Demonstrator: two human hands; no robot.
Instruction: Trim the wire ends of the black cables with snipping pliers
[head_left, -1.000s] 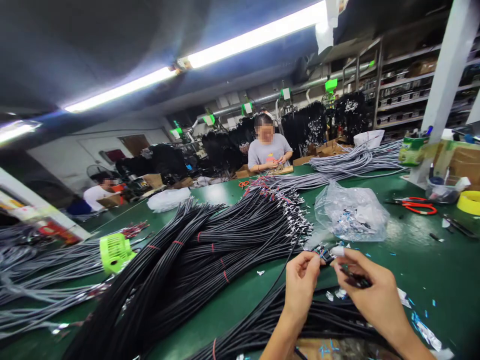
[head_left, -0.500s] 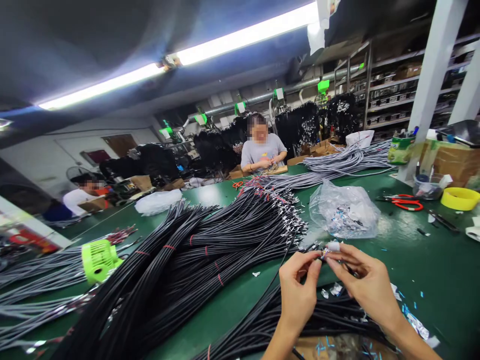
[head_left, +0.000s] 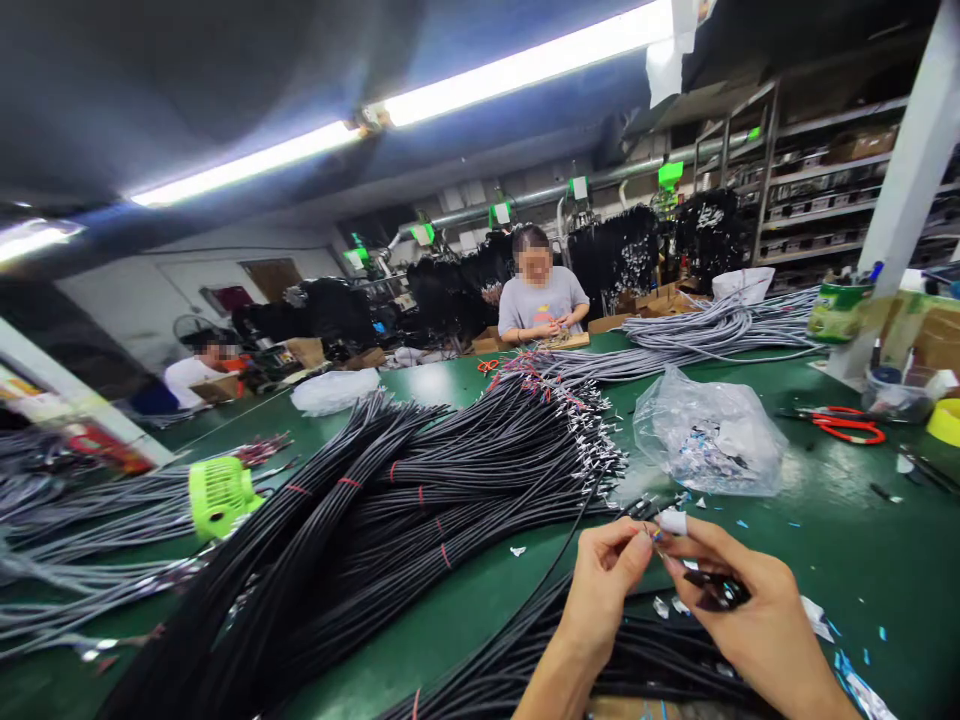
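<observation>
Both hands were pinched shut on one small job: the left hand [head_left: 604,580] held the stripped end of a black cable [head_left: 571,545] between thumb and forefinger, and the right hand [head_left: 739,600] closed in from the other side, its taped fingertip [head_left: 673,521] pressed to the same spot. The coloured wire tips [head_left: 655,535] sat right in the gap between the two pinches, so the work lay dead centre, neither hand nearer than the other. The right hand also gripped something small and dark [head_left: 716,590] against its palm; what it was could not be made out.

The cable ran away from the grip toward the left and down, its long axis slanting into the loose black strands under the wrists. Just left lay the big bundle of black cables [head_left: 390,510], bare ends pointing at the hands.

All of it rested on a green table [head_left: 825,520] littered with scraps. Beyond the hands sat a clear plastic bag [head_left: 709,435]; red scissors [head_left: 847,425] well apart to the right; a green fan [head_left: 217,495] far left. Across the table a person in a grey shirt [head_left: 541,300] worked, shelving behind.
</observation>
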